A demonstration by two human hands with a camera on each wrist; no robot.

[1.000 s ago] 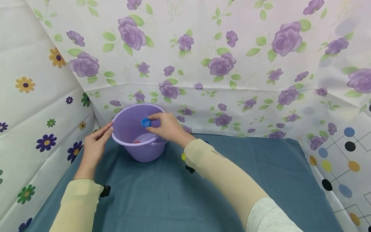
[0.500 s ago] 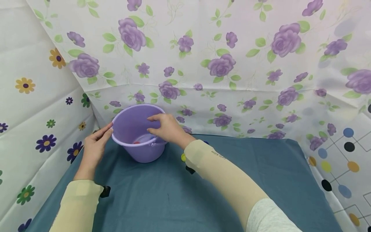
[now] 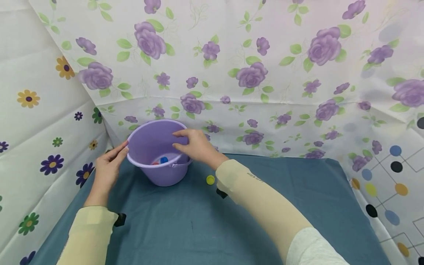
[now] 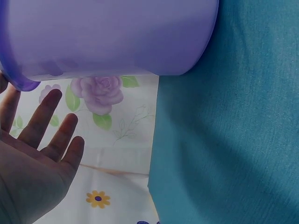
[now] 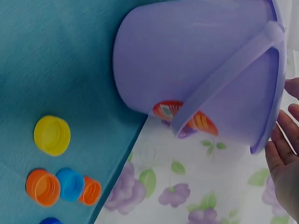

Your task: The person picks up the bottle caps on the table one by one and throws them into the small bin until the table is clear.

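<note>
A purple bucket (image 3: 167,176) stands on the blue-green cloth, its mouth tipped a little towards me. My left hand (image 3: 109,163) pinches its left rim between thumb and forefinger; in the left wrist view the other fingers (image 4: 61,140) are spread away from the wall. Over the right rim reaches my right hand (image 3: 196,145), thumb and fingers parted with nothing between them. Inside the bucket lie a blue bottle cap (image 3: 163,159) and a red piece (image 3: 155,163), partly hidden by the near rim. The bucket's handle (image 5: 219,79) hangs down its right side.
Right of the bucket lies a yellow cap (image 3: 210,180). Beyond it, the right wrist view shows an orange cap (image 5: 43,187), a light blue cap (image 5: 70,184), another orange cap (image 5: 90,190) and a dark blue one (image 5: 50,220). A flowered sheet (image 3: 248,121) rises behind the cloth.
The right fingers have let go of the blue cap, which now lies inside the bucket. The right hand has drawn back slightly to the right. My left hand has stayed on the rim.
</note>
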